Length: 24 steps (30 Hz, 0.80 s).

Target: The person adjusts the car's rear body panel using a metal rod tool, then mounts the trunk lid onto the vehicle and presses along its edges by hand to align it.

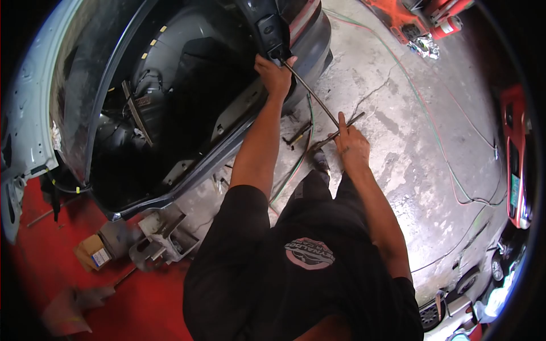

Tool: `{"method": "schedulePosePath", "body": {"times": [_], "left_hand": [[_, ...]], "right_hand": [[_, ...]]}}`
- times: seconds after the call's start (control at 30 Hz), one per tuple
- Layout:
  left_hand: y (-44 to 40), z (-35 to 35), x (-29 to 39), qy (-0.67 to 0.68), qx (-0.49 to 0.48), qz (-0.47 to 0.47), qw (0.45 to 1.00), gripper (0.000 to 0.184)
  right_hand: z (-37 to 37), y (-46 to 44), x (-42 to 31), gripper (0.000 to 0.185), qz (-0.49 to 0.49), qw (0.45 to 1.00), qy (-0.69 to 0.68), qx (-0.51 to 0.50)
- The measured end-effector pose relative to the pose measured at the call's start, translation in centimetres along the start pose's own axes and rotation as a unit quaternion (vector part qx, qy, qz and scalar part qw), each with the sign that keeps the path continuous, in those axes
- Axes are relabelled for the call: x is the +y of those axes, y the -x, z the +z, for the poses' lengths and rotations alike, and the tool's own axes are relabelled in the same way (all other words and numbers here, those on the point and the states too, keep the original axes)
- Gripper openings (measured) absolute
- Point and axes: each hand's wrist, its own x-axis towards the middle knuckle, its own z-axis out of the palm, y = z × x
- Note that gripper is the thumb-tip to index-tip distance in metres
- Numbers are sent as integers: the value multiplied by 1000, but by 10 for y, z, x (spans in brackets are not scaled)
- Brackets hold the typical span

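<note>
A long, thin T-handled metal rod (314, 95) runs from the rear corner of a car body down to my right side. My left hand (275, 76) is closed around its far end, against the black trim piece (269, 34) at that corner. The rod's tip is hidden there. On the crossbar, my right hand (352, 146) is closed, with one finger stretched along the rod. The open car body (199, 149) lies to my left, with a dark interior and a metal strip (137, 112) inside.
Red and green hoses (418, 94) cross the concrete floor (392, 165). Below the car sit a cardboard box (91, 253) and a grey metal bracket (165, 236) near a red floor area (142, 307). Red equipment (392, 20) stands at top right, and a red panel (515, 153) at far right.
</note>
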Motion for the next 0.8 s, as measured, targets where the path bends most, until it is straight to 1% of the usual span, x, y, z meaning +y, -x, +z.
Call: {"method": "schedulePosePath", "body": {"times": [0.07, 0.17, 0.27, 0.3, 0.33, 0.37, 0.4, 0.5, 0.57, 0.63, 0.67, 0.7, 0.73, 0.77, 0.8], "left_hand": [[-1, 1, -1, -7, 2, -2, 1000, 113], [1, 2, -2, -11, 5, 6, 1000, 112], [0, -1, 1, -9, 2, 0, 1000, 112], [1, -1, 2, -9, -2, -6, 1000, 112], [1, 0, 1, -7, 1, 0, 1000, 112], [1, 0, 1, -6, 4, 7, 1000, 112], [0, -1, 1, -5, 7, 15, 1000, 111], [-1, 0, 1, 4, 3, -5, 1000, 111], [0, -1, 1, 3, 1, 0, 1000, 110], [-2, -1, 4, 7, -6, -3, 1000, 110], [-2, -3, 5, 8, -13, -10, 1000, 111], [-1, -4, 5, 8, -20, -20, 1000, 112], [-1, -4, 4, 1, -18, -13, 1000, 113], [0, -4, 2, -5, -17, -6, 1000, 114], [-1, -3, 1, -12, -15, 2, 1000, 115]], "right_hand": [[-14, 1, -6, 66, -23, 995, 88, 44], [-15, 1, -7, 63, -72, 981, 87, 157], [16, 1, 5, 53, -53, 988, -114, 95], [19, 0, 5, 50, 43, 950, -302, 73], [22, -4, 5, 47, 136, 867, -476, 49], [25, -9, 4, 45, 223, 745, -629, 23], [25, -12, 3, 45, 299, 587, -753, -4], [21, -19, 1, 50, 276, 649, -706, 67], [12, -13, -8, 54, 249, 702, -660, 102], [6, -11, -10, 54, 226, 738, -629, 96], [8, -6, -6, 49, 199, 757, -618, 75], [13, -1, -4, 48, 132, 832, -529, 103], [19, 5, -3, 48, 64, 892, -428, 130], [23, 11, -1, 47, -4, 936, -318, 152], [16, 14, -1, 50, -50, 958, -234, 159]]}}
